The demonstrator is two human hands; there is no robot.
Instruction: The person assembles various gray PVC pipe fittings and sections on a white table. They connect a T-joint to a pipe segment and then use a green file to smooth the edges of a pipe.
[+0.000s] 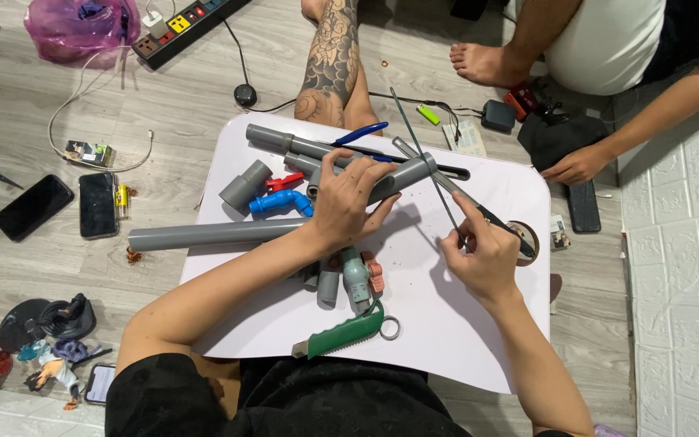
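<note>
Left hand (pixel 348 206) clamped on grey pipe (pixel 398 178), pinning it to white bench (pixel 446 324); right hand (pixel 483 255) fingers pinching thin file (pixel 430 162) (angled across pipe end).

home floor | wood-look floor (pixel 204 97) | power strip (pixel 184 23) | phones (pixel 99 205) | figurines (pixel 54 356)

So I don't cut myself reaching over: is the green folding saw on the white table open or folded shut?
Folded shut. The green folding saw lies near the edge of the white table with its toothed blade tucked along the handle, clear of both hands.
</note>
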